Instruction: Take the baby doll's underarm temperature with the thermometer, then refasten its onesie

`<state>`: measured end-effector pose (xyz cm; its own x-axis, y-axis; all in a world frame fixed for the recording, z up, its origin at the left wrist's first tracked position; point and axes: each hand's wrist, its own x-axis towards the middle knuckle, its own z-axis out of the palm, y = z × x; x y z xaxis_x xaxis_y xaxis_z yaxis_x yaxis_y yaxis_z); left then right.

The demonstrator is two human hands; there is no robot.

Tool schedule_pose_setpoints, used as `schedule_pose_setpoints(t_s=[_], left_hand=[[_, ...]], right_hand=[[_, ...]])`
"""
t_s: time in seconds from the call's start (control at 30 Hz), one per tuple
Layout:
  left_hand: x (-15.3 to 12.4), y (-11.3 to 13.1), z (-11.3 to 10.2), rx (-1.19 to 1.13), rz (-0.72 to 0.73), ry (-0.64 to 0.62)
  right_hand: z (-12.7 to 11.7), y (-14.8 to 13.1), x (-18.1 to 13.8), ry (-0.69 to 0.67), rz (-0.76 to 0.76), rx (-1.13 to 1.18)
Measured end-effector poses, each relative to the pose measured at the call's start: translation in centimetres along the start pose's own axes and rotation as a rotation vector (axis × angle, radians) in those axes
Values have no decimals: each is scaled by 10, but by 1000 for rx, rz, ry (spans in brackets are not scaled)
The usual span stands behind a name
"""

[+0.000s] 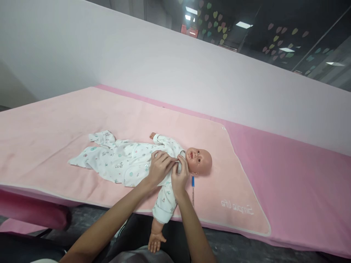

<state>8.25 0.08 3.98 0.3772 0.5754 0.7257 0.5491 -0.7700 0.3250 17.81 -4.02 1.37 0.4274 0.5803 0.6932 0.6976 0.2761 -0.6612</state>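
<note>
A baby doll [199, 160] lies on its back on a pale pink blanket [109, 117], head to the right, dressed in a white printed onesie [120, 162]. My left hand [159, 168] rests on the doll's chest with fingers curled on the cloth near the collar. My right hand [180, 175] pinches the onesie's collar just below the doll's chin. One doll arm in its sleeve hangs over the table's front edge, with the bare doll hand [155, 243] below it.
A blue-tipped pen or thermometer [193, 190] lies on the blanket beside my right hand. A brighter pink cover [287, 175] lies under the blanket to the right. A white partition wall [164, 65] stands behind the table.
</note>
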Motion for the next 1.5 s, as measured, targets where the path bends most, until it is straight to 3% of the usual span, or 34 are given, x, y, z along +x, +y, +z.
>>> schedule_pose_setpoints(t_s=[0.27, 0.77, 1.3, 1.5], left_hand=[[0, 3, -3, -11, -51, 14], [-12, 5, -9, -43, -46, -10], [-14, 6, -8, -53, 1, 6], [-17, 0, -13, 55, -84, 80]], right_hand=[[0, 1, -3, 68, 81, 64], [0, 0, -4, 117, 81, 85], [-5, -9, 0, 190, -81, 100], [-5, -10, 1, 213, -107, 75]])
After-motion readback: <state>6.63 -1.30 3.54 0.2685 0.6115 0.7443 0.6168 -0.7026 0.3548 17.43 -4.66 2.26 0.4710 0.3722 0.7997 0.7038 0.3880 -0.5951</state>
